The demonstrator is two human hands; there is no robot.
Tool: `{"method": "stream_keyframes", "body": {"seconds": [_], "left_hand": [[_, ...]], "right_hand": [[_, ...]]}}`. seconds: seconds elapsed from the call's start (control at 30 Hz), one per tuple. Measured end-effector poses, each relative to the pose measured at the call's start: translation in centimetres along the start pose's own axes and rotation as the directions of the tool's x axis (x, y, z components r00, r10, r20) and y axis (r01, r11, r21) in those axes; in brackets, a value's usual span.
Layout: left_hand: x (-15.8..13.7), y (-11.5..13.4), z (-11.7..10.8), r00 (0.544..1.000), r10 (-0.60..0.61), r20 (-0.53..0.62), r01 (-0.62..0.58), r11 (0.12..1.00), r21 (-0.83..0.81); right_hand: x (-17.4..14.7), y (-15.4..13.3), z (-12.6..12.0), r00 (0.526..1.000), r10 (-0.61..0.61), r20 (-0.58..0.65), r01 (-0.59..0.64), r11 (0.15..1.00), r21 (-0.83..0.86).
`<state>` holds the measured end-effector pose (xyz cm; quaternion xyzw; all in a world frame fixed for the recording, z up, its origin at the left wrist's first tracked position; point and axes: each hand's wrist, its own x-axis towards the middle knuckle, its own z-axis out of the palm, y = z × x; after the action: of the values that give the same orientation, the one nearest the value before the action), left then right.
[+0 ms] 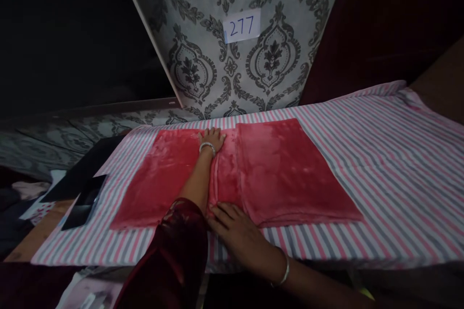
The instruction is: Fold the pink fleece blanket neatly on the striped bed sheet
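A red plush blanket point(290, 169) lies folded into two broad panels. A narrow strip with a raised fold runs between them. My left hand point(212, 139) rests on the strip's far end, fingers spread and palm down. At the near end of that fold, my right hand point(242, 236) touches the blanket's edge with its fingers stretched out. Its thumb is hard to make out. Each wrist has a silvery bangle. My left forearm and dark red sleeve hide part of the blanket's left panel point(155, 169).
A striped pink, grey and white sheet point(391, 169) covers the surface under the blanket. On its left edge lies a dark flat object point(85, 203). Behind stands a patterned wall with a paper sign point(242, 25) reading 277. A large dark panel point(72, 34) rises at left.
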<state>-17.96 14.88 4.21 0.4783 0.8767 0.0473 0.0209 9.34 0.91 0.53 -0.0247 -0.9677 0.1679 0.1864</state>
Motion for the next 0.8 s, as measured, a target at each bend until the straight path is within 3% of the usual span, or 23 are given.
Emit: {"method": "stream_keyframes", "body": {"seconds": [0.17,0.23,0.33,0.43,0.53,0.63,0.8], "left_hand": [[-0.2,0.2,-0.6,1.0,0.007,0.023,-0.006,1.0,-0.013],[-0.5,0.2,-0.8,1.0,0.016,0.025,-0.015,1.0,-0.025],[-0.7,0.0,-1.3,1.0,0.006,0.002,-0.006,0.997,-0.077],[-0.4,0.3,-1.8,0.988,-0.013,-0.152,-0.012,0.987,-0.159],[0.1,2.0,-2.1,0.97,0.029,-0.242,-0.081,0.975,-0.208],[0.1,4.5,-1.9,0.973,0.095,-0.209,-0.148,0.956,-0.254],[-1.2,6.9,0.1,0.954,0.288,-0.079,-0.295,0.949,-0.107]], "right_hand": [[0.4,-0.9,-0.3,1.0,0.01,-0.005,-0.01,0.999,-0.041],[-0.1,-0.9,-1.5,1.0,-0.007,-0.011,0.007,1.0,0.005],[-1.8,0.5,-4.6,0.99,0.001,-0.14,0.011,0.997,0.081],[-3.8,3.8,-7.9,0.948,0.134,-0.289,-0.134,0.991,0.02],[-4.5,6.6,-9.4,0.901,0.271,-0.339,-0.324,0.939,-0.112],[-3.8,7.2,-8.4,0.893,0.355,-0.277,-0.414,0.889,-0.195],[-2.6,5.9,-5.1,0.933,0.345,-0.1,-0.359,0.904,-0.233]]}}
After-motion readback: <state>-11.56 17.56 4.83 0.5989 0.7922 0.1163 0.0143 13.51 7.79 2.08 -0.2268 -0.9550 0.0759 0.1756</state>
